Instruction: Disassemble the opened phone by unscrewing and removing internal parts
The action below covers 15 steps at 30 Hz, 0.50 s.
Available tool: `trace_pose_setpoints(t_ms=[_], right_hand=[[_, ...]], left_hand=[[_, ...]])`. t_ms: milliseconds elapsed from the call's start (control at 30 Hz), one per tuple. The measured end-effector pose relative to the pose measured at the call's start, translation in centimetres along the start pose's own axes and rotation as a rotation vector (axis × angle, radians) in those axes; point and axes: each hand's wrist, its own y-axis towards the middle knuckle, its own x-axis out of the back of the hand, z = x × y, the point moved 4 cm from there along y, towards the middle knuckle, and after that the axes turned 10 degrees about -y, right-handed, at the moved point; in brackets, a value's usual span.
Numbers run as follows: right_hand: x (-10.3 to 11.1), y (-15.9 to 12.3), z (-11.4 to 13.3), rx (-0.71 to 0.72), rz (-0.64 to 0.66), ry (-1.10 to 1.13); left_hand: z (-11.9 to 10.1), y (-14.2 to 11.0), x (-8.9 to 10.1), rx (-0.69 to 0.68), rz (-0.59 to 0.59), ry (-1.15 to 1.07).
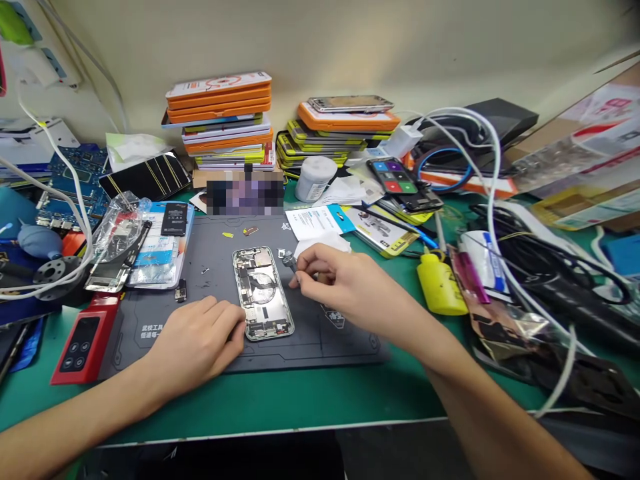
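An opened smartphone (264, 293) lies on the dark grey work mat (310, 350), its circuit boards, round coil and silvery inner plate exposed. My left hand (200, 337) is closed at the phone's lower left edge, fingers curled and touching the frame; its fingertips are partly hidden. To the right of the phone, my right hand (333, 273) pinches a small grey part (289, 260) just above the mat; its exact kind is too small to tell. A tiny silvery piece (281, 253) sits beside it. A small dark module (181, 291) rests left of the phone.
Stacked orange and yellow boxes (220, 100) stand along the wall. A red device (85, 343) sits at left, near a black battery (175, 219) on packaging. A white tub (315, 179) is behind the mat. To the right are a yellow bottle (441, 283) and tangled white cables (495, 167).
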Motion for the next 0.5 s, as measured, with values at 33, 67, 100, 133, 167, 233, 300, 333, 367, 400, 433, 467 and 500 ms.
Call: trace_pose_setpoints(t_ms=[33,67,100,133,167,233,300,333,367,400,433,467,500], right_hand=[[0.0,0.0,0.0,0.002,-0.019,0.031],[0.0,0.1,0.1,0.006,-0.046,0.054],[0.0,0.2,0.1,0.011,-0.078,0.074],[0.0,0.3,0.1,0.019,-0.111,0.097],[-0.1,0.3,0.1,0.032,-0.148,0.130],[-0.2,0.4,0.1,0.077,-0.214,0.215],[-0.3,0.3,0.0,0.145,-0.270,0.264],[-0.4,0.2,0.0,0.182,-0.300,0.251],[-0.5,0.1,0.0,0.216,-0.331,0.216],[-0.6,0.0,0.0,0.250,-0.365,0.166],[-0.7,-0.1,0.1,0.284,-0.400,0.108],[-0.9,-0.2,0.2,0.318,-0.432,0.044],[-1.0,-0.3,0.3,0.361,-0.461,-0.025]], left_hand=[[0.0,0.0,0.0,0.001,0.001,0.000],[0.0,-0.1,0.0,0.001,0.002,0.000],[0.0,-0.1,-0.1,0.001,0.003,0.001],[0.0,-0.1,-0.1,0.000,0.002,0.003],[0.0,-0.1,-0.1,-0.001,0.001,0.006],[0.0,-0.1,-0.1,-0.003,-0.001,0.010],[0.0,-0.1,-0.1,0.000,-0.005,0.016],[0.0,-0.1,-0.1,0.004,-0.009,0.020],[0.0,-0.1,0.0,0.009,-0.014,0.026],[0.0,-0.1,0.0,0.016,-0.020,0.033],[0.0,0.0,0.1,0.025,-0.028,0.041],[0.0,0.0,0.1,0.034,-0.035,0.049],[0.0,0.0,0.1,0.045,-0.042,0.056]])
